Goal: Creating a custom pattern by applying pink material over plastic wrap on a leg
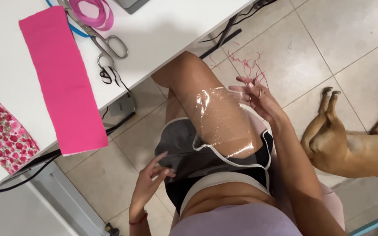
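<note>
Plastic sheet (224,124), clear and glossy, lies draped over the thigh in the middle of my view, its far right corner lifted off the skin. My right hand (259,98) sits at that corner, just right of the knee, and its grip is pinching the sheet's edge between thumb and fingertips while the other fingers fan outward. My left hand (147,185) hovers nearer to me on the left, over the grey shorts (178,144) with white trim; its grip is spread, fingers loose and holding nothing, with the fingertips close to the shorts, though I cannot tell whether they touch the cloth. A red band circles that wrist. Far left, the white surface (167,30) carries a long strip of bright pink fabric (62,81) running from far to near, and a piece of floral fabric (3,131) with red roses lies at the left edge beside it. Scissors (106,46) with metal handles rest on the surface just right of the pink strip, and a coil of pink ribbon (95,13) lies at the far edge. Loose pink threads (246,65) are scattered on the tiled floor (329,39) beyond the knee. A tan dog (351,148) lies stretched on the floor at the right, well apart from the sheet.
</note>
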